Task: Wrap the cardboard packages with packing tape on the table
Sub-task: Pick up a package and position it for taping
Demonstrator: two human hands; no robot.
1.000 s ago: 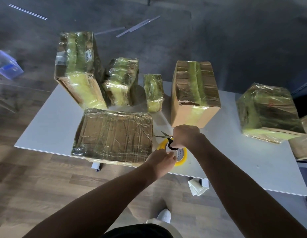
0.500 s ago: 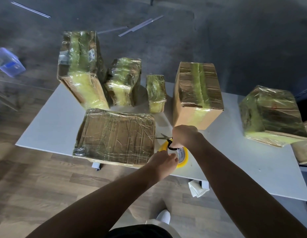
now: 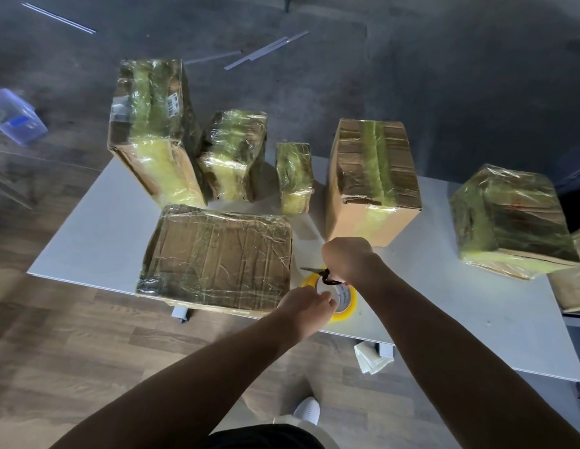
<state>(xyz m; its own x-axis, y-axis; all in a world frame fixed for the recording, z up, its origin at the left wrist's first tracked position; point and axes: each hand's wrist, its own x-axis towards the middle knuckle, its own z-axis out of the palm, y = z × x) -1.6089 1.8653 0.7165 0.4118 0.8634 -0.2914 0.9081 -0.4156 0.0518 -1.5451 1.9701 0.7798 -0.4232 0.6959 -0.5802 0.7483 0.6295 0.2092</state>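
Note:
A flat cardboard package (image 3: 217, 257), wrapped in clear tape, lies at the near edge of the white table (image 3: 94, 231). Just right of it sits a yellow roll of packing tape (image 3: 345, 301). My left hand (image 3: 306, 307) grips the roll's near side. My right hand (image 3: 348, 257) holds black-handled scissors (image 3: 318, 273) above the roll, blades pointing left toward the flat package. Whether the blades are apart is too small to tell.
Several taped boxes stand behind: a tall one (image 3: 152, 131), a medium one (image 3: 233, 153), a small one (image 3: 295, 176), a box (image 3: 373, 179) behind my right hand, and one (image 3: 509, 222) at the right. A plastic bin (image 3: 15, 116) sits on the floor.
Both hands stay at the tape roll with the scissors; the scissors sit slightly lower. The view has shifted a little.

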